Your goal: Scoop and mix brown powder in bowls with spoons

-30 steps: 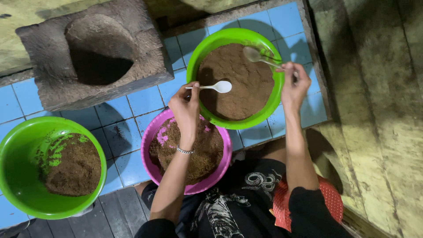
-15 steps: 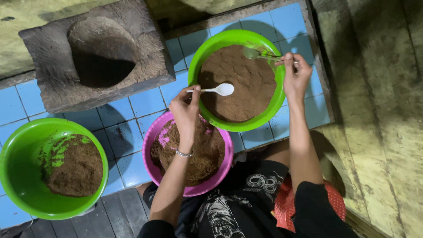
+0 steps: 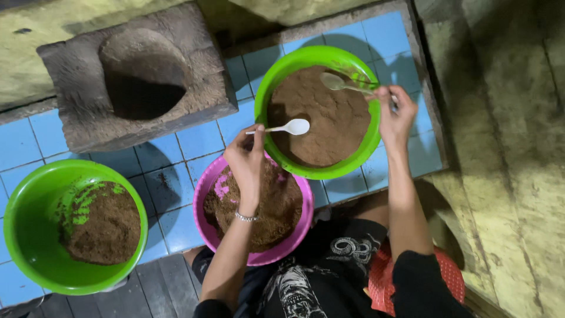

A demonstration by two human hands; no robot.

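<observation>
My left hand (image 3: 247, 156) pinches the handle of a white spoon (image 3: 288, 127) whose bowl hangs over the brown powder (image 3: 321, 118) in the far green bowl (image 3: 265, 97). My right hand (image 3: 395, 112) grips a metal spoon (image 3: 338, 83) by its handle at that bowl's right rim, the spoon's bowl just above the powder. Beneath my left wrist sits a pink bowl (image 3: 206, 224) holding coarser brown mix. A bracelet circles my left wrist.
A stone mortar block (image 3: 76, 106) with a deep hollow stands at the upper left on blue floor tiles (image 3: 200, 138). A second green bowl (image 3: 29, 212) with a brown heap sits at the lower left. A mossy concrete wall (image 3: 506, 147) runs along the right.
My right hand with the metal spoon has shifted slightly left and down over the green bowl's rim. My left hand and the white spoon stay nearly still.
</observation>
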